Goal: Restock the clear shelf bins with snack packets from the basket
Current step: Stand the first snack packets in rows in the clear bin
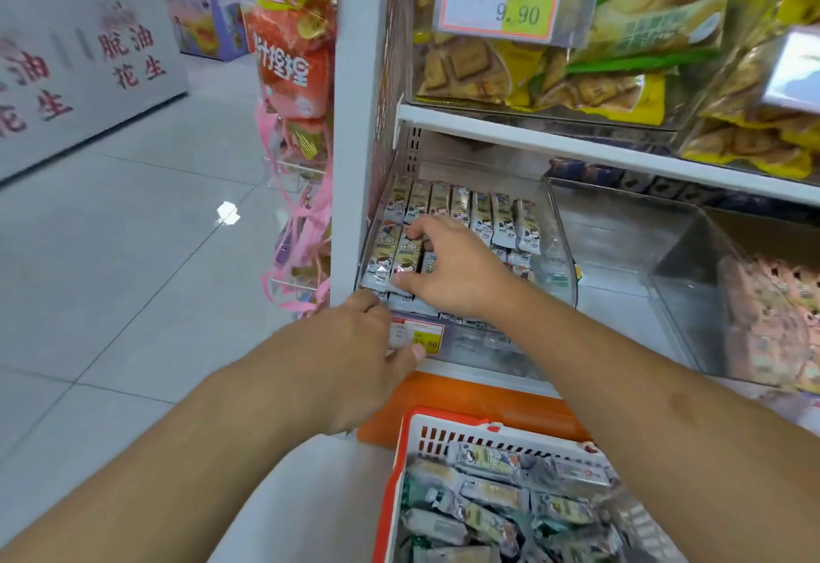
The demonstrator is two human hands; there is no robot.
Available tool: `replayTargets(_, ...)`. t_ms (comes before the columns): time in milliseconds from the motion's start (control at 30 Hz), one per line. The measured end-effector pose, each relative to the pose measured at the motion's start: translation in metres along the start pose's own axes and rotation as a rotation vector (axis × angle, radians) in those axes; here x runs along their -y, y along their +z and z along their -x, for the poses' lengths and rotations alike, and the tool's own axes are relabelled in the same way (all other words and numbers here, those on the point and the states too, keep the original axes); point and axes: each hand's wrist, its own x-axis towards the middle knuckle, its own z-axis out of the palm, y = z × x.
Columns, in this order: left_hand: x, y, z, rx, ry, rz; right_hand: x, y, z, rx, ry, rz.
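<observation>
A clear shelf bin (pixel 560 247) on the lower shelf holds rows of small white-and-brown snack packets (pixel 483 212). My right hand (pixel 457 269) reaches into the bin, with thumb and fingers pinching a packet (pixel 406 258) in the front row. My left hand (pixel 372 354) rests against the bin's front left corner, its thumb just below the price tag (pixel 417 338), holding nothing. At the bottom right, a white basket with an orange rim (pixel 390 491) stands on the floor, full of several similar packets (pixel 488 496).
A white shelf upright (pixel 355 118) borders the bin on the left. To the right stand an almost empty clear bin (pixel 621 243) and one with pink packets (pixel 772 318). Yellow biscuit bags (pixel 577 52) fill the upper shelf. Hanging snacks (pixel 293 52) dangle left; the tiled floor (pixel 111 252) lies beyond.
</observation>
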Motion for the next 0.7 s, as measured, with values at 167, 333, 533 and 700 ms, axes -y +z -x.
replayTargets(167,-0.006,0.001,0.003,-0.06,0.016,-0.013,-0.002,-0.007,0.017,-0.029,-0.039,-0.04)
replayTargets(333,-0.016,0.001,0.01,-0.093,0.117,-0.025,-0.008,-0.013,0.071,-0.208,-0.145,-0.132)
replayTargets(533,-0.033,0.064,0.008,0.251,0.129,-0.231,-0.053,0.033,0.172,0.107,0.019,-0.195)
replayTargets(700,-0.042,0.146,0.016,0.461,-0.025,-0.293,-0.137,0.116,0.245,0.505,0.356,0.018)
